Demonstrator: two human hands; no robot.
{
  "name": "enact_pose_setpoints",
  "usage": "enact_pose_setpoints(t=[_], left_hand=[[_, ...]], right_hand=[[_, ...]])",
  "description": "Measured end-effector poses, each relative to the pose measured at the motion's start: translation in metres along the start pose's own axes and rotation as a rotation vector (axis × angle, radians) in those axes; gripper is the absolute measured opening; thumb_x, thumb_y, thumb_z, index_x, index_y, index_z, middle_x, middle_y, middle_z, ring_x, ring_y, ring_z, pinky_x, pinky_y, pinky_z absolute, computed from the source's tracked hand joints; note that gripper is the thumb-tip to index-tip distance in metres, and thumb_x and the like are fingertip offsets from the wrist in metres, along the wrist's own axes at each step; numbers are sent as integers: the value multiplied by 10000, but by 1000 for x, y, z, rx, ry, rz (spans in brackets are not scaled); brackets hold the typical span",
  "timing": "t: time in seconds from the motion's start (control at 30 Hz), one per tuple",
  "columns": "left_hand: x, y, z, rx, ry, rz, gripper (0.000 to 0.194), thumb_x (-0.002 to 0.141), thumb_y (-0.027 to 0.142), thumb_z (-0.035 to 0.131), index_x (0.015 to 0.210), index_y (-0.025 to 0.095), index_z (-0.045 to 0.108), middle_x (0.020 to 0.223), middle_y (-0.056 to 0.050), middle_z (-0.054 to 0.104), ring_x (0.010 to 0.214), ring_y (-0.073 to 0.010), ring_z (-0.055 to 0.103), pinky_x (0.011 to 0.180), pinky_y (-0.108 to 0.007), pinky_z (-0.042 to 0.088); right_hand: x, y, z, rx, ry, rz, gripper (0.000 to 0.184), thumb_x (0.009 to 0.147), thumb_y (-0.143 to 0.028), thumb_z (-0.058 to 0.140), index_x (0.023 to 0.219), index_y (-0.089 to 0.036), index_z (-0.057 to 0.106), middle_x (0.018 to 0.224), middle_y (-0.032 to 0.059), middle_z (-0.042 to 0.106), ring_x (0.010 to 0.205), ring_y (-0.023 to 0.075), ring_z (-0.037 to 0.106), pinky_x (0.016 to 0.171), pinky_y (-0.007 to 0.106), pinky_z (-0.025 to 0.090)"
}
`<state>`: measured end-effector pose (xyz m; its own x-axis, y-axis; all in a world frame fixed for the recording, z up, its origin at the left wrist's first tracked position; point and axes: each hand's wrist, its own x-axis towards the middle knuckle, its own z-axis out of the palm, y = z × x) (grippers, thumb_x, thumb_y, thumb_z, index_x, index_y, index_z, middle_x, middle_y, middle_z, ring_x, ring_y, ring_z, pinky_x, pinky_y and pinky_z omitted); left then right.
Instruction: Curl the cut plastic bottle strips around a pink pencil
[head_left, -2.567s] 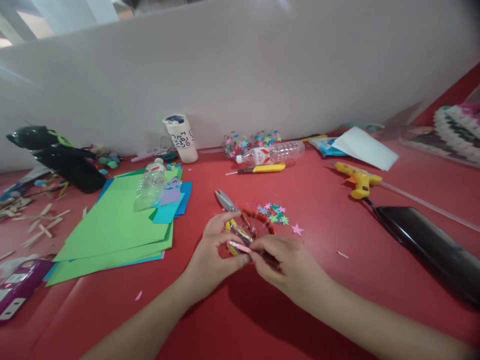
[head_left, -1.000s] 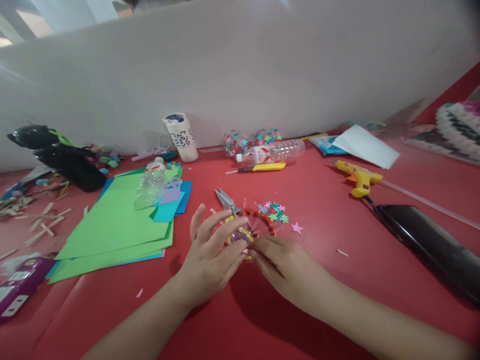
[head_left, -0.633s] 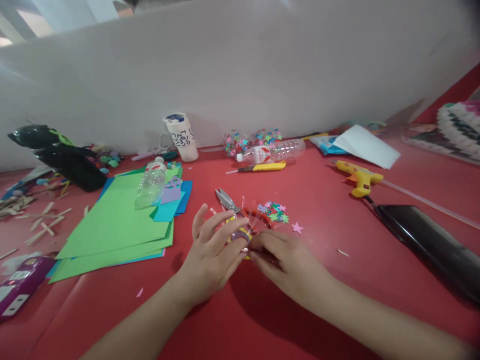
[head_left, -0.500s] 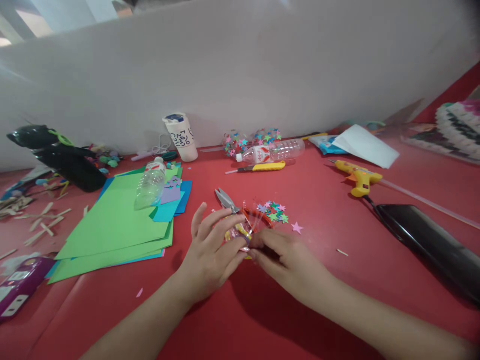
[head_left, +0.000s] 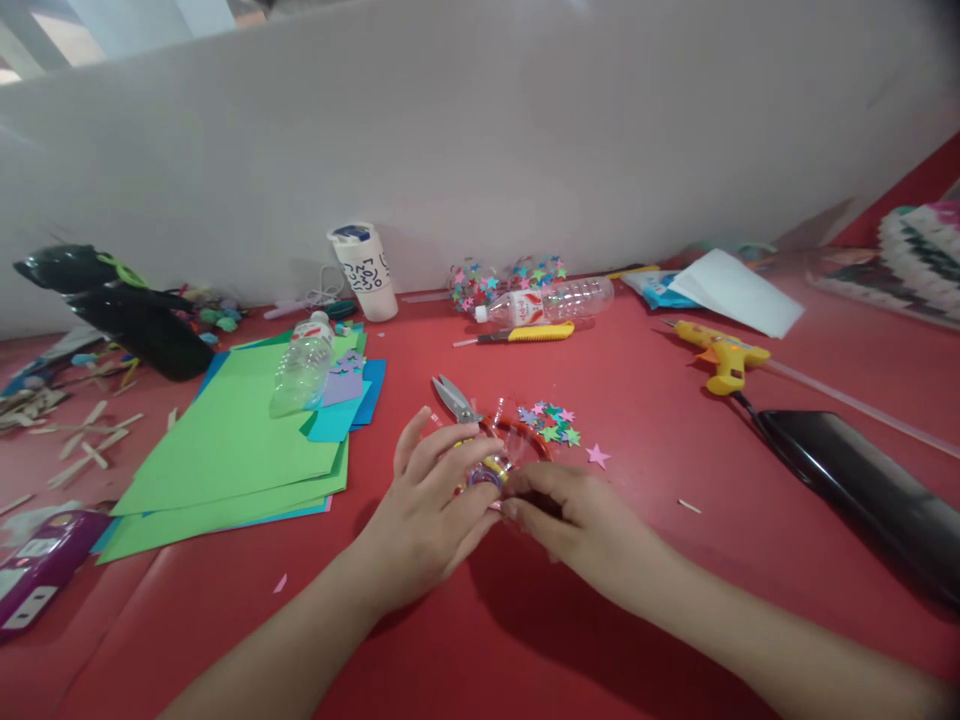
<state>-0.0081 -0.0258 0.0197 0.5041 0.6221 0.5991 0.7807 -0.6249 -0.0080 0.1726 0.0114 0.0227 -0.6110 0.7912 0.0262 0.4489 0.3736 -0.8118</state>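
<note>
Both hands meet over a small clear plastic piece with a red rim and coloured bits inside, low in the middle of the red table. My left hand curls round its left side, upper fingers spread and raised. My right hand pinches at its near edge with fingertips pressed together. What the fingertips grip is hidden. Small metal snips lie just beyond my left fingers. A heap of paper stars sits right behind the piece, with one pink star apart.
Green and blue paper sheets with a clear bottle lie left. A yellow knife, a second bottle and a white cup stand behind. A yellow glue gun and black sleeve lie right. Wooden sticks lie far left.
My left hand has opened its upper fingers and turned the clear piece a little. The pink strip pinched earlier is no longer seen. The view shifted slightly.
</note>
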Motion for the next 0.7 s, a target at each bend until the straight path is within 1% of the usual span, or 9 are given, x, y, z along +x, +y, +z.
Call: enact_pose_setpoints(t=[0.13, 0.23, 0.33, 0.4, 0.5, 0.57, 0.63, 0.7], left_hand=[[0, 0, -1, 6, -5, 18, 79, 813, 176, 584, 876, 195, 629, 1145, -52, 605, 1153, -216, 453, 1115, -521, 193], [0, 0, -1, 12, 5, 33, 85, 807, 171, 595, 882, 191, 629, 1139, -52, 614, 1151, -219, 456, 1112, -530, 198], [0, 1, 0, 23, 30, 46, 76, 802, 150, 599, 868, 180, 622, 1131, -51, 625, 1148, -216, 462, 1112, -531, 204], [0, 0, 2, 35, 51, 62, 80, 799, 123, 597, 859, 174, 613, 1120, -45, 637, 1144, -211, 470, 1119, -530, 191], [-1, -1, 5, 52, 63, 82, 95, 811, 116, 583, 876, 181, 608, 1121, -27, 649, 1148, -208, 474, 1130, -535, 156], [-2, -3, 7, 56, 61, 87, 97, 821, 121, 575, 890, 181, 608, 1128, -21, 652, 1156, -207, 470, 1133, -539, 138], [-3, -4, 8, 65, 51, 96, 100, 821, 117, 576, 895, 177, 606, 1135, -18, 653, 1168, -207, 461, 1135, -542, 128], [-4, -4, 7, 85, 44, 111, 115, 818, 108, 577, 906, 178, 604, 1142, -20, 651, 1181, -205, 453, 1137, -541, 128]], right_hand=[[0, -1, 0, 61, -41, 39, 168, 843, -169, 458, 705, -188, 551, 614, -43, 562, 464, 73, 484, 510, 212, 360], [0, 0, -1, 94, -66, 63, 168, 844, -176, 454, 706, -188, 550, 580, -50, 530, 455, 76, 481, 494, 211, 354], [-1, 1, -1, 106, -72, 65, 175, 845, -178, 448, 705, -185, 552, 575, -45, 530, 467, 82, 487, 487, 210, 350], [-2, 1, 0, 62, -50, 28, 179, 846, -165, 438, 718, -184, 561, 600, -32, 559, 501, 92, 509, 501, 212, 355], [-4, 3, 3, -101, 15, -111, 169, 845, -142, 433, 797, -179, 591, 712, 15, 628, 614, 127, 566, 562, 232, 383], [-5, 5, 3, -205, 34, -195, 172, 851, -142, 431, 841, -170, 600, 769, 48, 646, 663, 151, 584, 590, 250, 394], [-5, 6, 3, -242, 25, -219, 179, 860, -143, 425, 857, -164, 603, 782, 60, 650, 672, 158, 592, 598, 257, 402], [-4, 5, 1, -219, 14, -198, 186, 861, -132, 425, 870, -167, 608, 798, 57, 657, 685, 156, 598, 606, 253, 410]])
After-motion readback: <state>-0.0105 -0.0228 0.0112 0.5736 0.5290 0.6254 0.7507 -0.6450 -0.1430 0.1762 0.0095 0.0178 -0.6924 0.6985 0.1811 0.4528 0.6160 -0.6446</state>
